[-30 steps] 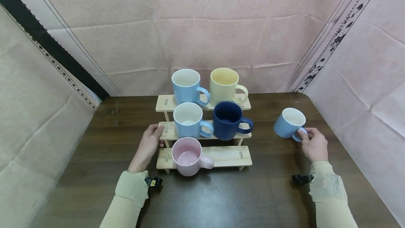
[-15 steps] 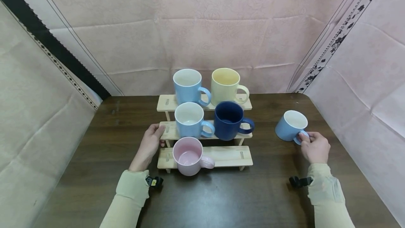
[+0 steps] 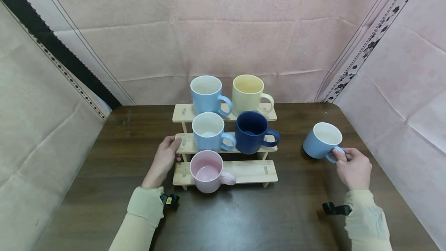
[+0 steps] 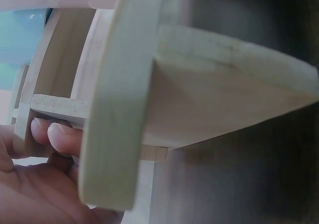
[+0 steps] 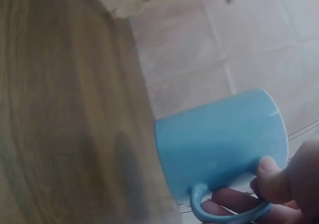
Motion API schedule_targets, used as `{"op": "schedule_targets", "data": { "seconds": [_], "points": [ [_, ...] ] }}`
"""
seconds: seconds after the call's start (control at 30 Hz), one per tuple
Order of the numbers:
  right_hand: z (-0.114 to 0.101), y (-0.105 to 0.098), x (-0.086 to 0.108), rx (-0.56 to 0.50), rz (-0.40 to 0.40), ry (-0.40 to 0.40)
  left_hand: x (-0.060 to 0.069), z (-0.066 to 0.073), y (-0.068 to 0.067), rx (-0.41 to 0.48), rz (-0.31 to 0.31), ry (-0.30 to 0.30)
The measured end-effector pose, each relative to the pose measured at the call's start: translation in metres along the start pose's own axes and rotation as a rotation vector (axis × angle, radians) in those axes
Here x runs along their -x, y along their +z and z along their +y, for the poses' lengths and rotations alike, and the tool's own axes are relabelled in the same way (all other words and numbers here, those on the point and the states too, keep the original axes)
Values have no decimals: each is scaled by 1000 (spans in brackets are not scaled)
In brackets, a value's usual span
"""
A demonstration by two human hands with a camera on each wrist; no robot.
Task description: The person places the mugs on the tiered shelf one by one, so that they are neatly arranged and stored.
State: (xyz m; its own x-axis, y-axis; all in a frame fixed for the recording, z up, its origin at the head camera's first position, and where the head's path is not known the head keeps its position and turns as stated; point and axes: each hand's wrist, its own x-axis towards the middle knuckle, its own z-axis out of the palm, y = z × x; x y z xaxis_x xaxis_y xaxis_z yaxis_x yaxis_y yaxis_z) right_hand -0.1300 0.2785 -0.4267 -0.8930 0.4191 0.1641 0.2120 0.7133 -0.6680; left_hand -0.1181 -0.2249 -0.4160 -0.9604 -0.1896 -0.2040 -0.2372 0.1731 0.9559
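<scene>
At the right of the head view, my right hand (image 3: 354,167) holds a light blue mug (image 3: 317,144) by its handle. In the right wrist view the thumb presses near the rim of that mug (image 5: 219,139), with fingers through the handle. I cannot tell whether its base touches the table. My left hand (image 3: 163,158) grips the left end of a three-step wooden rack (image 3: 247,171) at its middle step. In the left wrist view its fingers (image 4: 65,137) curl round the wood.
On the rack's top step stand a light blue mug (image 3: 205,98) and a yellow mug (image 3: 245,98). Its middle step bears another light blue mug (image 3: 205,140) and a navy mug (image 3: 247,138). A pink mug (image 3: 205,181) sits left on the bottom step. Cloth walls (image 3: 223,45) enclose the brown table (image 3: 244,220).
My right hand has moved a little to the right and nearer to me, with the light blue mug, which leans less. My left hand stays on the rack.
</scene>
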Motion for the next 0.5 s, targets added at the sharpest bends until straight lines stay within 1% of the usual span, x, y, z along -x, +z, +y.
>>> {"op": "schedule_targets", "data": {
  "seconds": [0.17,0.23,0.33,0.5],
  "points": [
    [-9,-17,15,-6,-31,-2,1,1,0,15,5,5],
    [-12,-23,21,-14,-35,-15,1,1,0,17,5,12],
    [-16,-31,29,-13,-30,-49,0,1,0,21,8,17],
    [-22,-41,42,-14,-36,-105,0,0,0,3,-2,3]
  ]
}}
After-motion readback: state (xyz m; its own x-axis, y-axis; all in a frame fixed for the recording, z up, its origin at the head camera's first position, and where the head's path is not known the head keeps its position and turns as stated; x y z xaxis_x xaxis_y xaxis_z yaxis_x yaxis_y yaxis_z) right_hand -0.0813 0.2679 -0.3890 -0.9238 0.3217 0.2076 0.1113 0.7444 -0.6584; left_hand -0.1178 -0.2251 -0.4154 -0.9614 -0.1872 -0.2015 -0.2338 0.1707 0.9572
